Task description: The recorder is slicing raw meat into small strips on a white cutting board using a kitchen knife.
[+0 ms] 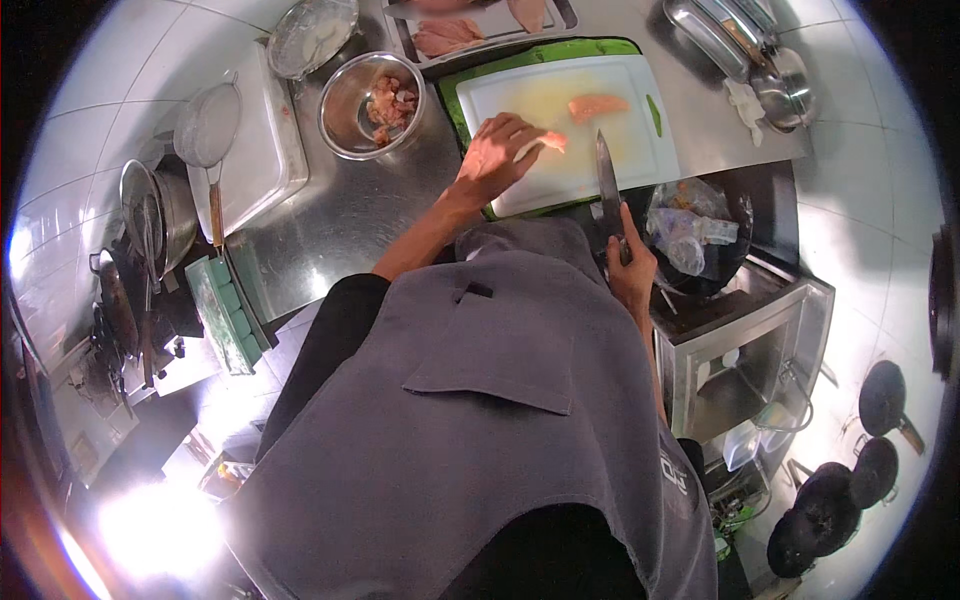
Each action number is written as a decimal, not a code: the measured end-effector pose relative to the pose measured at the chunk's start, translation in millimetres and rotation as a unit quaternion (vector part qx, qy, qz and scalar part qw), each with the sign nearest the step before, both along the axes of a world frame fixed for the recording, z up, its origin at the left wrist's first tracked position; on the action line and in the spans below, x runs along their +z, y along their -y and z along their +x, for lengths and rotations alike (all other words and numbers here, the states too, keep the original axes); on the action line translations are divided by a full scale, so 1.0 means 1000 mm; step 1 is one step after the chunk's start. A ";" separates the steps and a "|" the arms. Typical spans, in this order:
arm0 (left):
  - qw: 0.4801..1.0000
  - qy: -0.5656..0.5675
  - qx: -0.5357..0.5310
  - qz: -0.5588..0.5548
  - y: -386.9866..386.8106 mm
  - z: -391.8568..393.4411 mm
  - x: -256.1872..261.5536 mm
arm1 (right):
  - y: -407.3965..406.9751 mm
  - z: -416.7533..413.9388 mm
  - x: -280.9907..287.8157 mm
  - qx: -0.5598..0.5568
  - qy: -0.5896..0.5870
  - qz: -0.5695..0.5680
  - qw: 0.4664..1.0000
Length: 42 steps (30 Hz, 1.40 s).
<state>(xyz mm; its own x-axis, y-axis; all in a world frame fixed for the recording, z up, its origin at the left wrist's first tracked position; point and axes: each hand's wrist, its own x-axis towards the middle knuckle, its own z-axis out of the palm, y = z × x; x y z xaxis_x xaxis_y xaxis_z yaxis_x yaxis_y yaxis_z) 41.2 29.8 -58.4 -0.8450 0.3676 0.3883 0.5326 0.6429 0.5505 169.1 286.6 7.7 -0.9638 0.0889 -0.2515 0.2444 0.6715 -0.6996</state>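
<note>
A white cutting board (555, 176) with a green edge lies on the metal counter before me. Over its left half, my left hand (501, 154) has its fingertips closed on a small piece of raw meat (553, 141). A larger raw meat fillet (597, 108) rests on the upper right of the board. My right hand (632, 274) grips the handle of a kitchen knife (608, 176), its blade pointing away from me over the board's near edge, apart from the meat. Left of the board, a steel bowl (341, 112) holds meat trimmings (391, 105).
Beyond the board stands a tray (487, 46) with raw meat. A second bowl (289, 45) and a white tray (281, 161) with a strainer (208, 124) are at left. To the right are metal containers (705, 37) and a waste bin (739, 259) holding plastic.
</note>
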 end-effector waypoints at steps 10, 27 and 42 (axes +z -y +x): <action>0.995 0.088 -0.045 -0.016 -0.016 -0.028 -0.006 | 0.006 -0.003 0.004 -0.005 -0.007 -0.015 1.000; 0.997 -0.037 -0.035 -0.063 -0.013 0.002 -0.010 | 0.005 0.002 -0.009 -0.004 -0.012 -0.034 0.999; 0.993 0.045 0.106 0.035 -0.003 0.019 -0.018 | 0.018 -0.018 -0.006 0.037 0.010 -0.026 0.999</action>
<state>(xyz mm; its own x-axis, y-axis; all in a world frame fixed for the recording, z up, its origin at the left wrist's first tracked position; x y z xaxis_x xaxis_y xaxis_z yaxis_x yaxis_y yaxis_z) 60.3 32.7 -76.2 -0.9332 0.1516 0.3258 0.3352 0.6937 0.6375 151.0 268.3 1.3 -0.9618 0.0045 -0.2737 0.2105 0.6514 -0.7290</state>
